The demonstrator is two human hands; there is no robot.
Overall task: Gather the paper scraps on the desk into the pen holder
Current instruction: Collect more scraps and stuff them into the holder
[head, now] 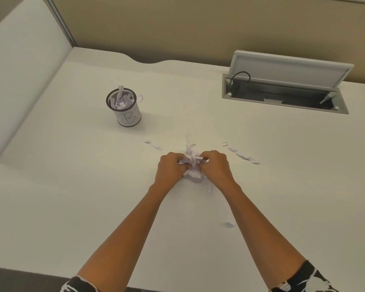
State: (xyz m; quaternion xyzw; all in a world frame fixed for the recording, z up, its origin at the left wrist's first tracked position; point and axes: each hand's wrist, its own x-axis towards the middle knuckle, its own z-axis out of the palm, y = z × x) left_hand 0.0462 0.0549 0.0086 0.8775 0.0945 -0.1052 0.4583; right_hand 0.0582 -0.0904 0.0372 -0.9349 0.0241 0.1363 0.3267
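Head view shows a wide pale bench (72, 186) with a raised cable hatch (282, 89) toward its far right corner and a mesh pen holder (125, 109) standing upright toward the far left, well apart from the hands and already partly filled with white strips, one of which pokes above its rim. Near the middle of the bench the person's left hand (170, 168) and right hand (216, 167) press in from either side on a bundle of paper scraps (193, 165), the fingers of both curled shut around it so that loose ends stick out above and below the knuckles. Stray strips lie apart from the bundle: a long scrap (243, 157) toward the right edge, a short strip (154, 144) to the left, and a small piece (228, 224) nearer the front edge beside the right forearm. The scraps look very light, limp and springy, so the bundle will probably loosen and shed pieces unless it is squeezed from both sides and cupped from beneath; thin single strips lying flat are likely best pinched at one end or swept into the heap first.
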